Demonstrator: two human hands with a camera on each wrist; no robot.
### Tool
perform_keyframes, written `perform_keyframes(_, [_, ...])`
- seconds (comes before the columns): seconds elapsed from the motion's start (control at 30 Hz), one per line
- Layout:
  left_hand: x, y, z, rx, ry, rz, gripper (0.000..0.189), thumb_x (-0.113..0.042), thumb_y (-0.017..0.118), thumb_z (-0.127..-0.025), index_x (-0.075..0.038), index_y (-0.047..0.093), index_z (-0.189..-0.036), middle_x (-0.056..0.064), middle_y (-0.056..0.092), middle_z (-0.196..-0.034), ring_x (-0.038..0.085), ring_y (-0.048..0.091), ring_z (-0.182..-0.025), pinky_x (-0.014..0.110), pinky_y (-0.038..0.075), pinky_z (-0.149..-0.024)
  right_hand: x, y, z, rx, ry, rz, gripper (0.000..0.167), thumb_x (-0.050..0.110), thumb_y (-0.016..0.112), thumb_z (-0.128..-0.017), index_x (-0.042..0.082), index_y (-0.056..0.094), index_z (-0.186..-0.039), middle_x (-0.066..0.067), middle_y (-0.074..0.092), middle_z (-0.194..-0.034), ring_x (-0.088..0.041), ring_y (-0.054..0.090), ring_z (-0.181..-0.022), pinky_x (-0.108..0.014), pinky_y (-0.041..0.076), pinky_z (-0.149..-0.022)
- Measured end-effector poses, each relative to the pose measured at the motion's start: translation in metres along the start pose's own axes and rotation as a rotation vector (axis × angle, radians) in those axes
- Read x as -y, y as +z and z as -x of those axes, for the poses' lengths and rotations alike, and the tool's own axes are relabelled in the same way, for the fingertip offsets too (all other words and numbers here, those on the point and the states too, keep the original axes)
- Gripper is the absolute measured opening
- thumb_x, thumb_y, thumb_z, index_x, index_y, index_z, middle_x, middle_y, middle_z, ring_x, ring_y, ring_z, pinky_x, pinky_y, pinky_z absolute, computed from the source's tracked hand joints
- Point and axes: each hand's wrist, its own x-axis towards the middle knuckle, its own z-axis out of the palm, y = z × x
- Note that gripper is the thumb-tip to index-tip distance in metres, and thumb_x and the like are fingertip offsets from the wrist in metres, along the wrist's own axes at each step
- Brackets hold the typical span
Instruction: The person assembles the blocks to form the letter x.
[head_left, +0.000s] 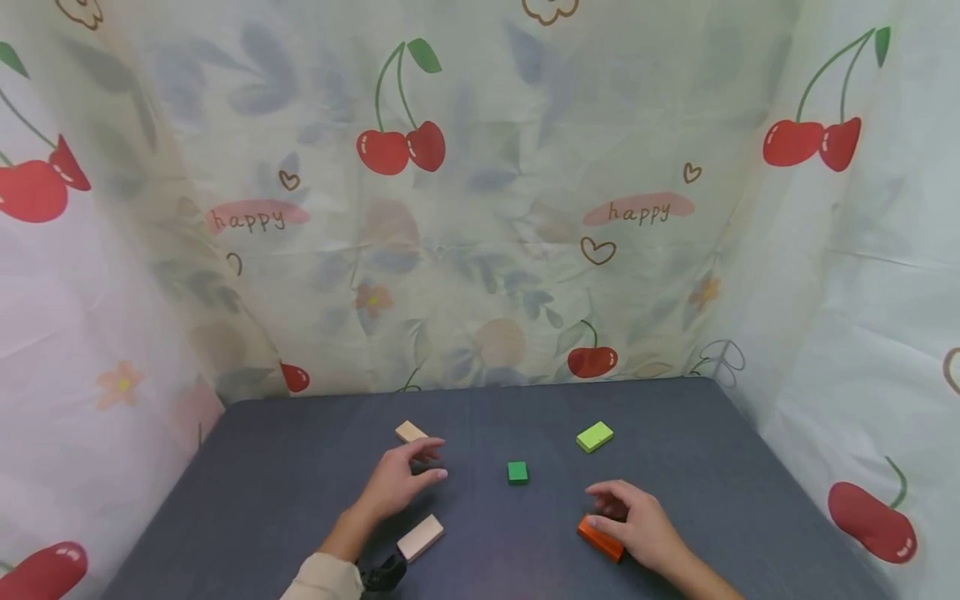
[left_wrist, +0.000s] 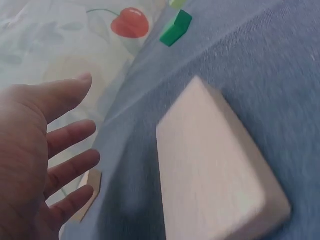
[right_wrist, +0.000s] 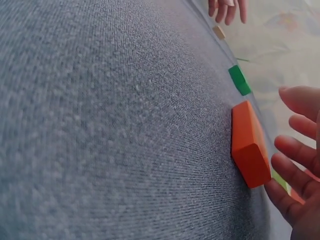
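My left hand hangs over the table with its fingers spread and nothing in its grasp. Its fingertips overlap a light tan wooden block in the head view. Closer to me, below that hand, lies a pale wooden block, which looms large beside the palm in the left wrist view. My right hand is beside an orange block, partly covering it in the head view. In the right wrist view its fingers are loosely extended along the block's far side, not wrapped around it.
Between the hands, a small green block lies on the dark grey cloth-covered table. A lime-green block sits farther back on the right. Curtains printed with cherries enclose the back and both sides.
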Motion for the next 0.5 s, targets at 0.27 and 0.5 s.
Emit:
perform_keyframes(0.27, [-0.011,0.014,-0.01,0.015,0.019,0.057,0.053,-0.033,0.075,-0.086,-0.01,0.06,-0.132,0.006,0.067,-0.108,0.025,0.064,-0.099,0.048,0.048,-0.083,0.002,0.002,0.0,0.068,-0.004,0.017,0.041,0.03,0.082,-0.079,0.01,0.068,-0.112,0.001,0.06,-0.088,-0.011,0.056,-0.073,-0.027,0.047,-0.066])
perform_keyframes(0.5, [-0.02,0.03,-0.016,0.015,0.023,0.13,0.055,-0.031,0.075,-0.087,-0.011,0.057,-0.135,0.007,0.066,-0.108,0.023,0.062,-0.099,0.046,0.048,-0.084,0.001,0.002,0.0,0.129,0.047,0.052,0.048,0.033,0.083,-0.077,0.012,0.066,-0.117,0.004,0.057,-0.089,-0.009,0.052,-0.074,-0.027,0.044,-0.066])
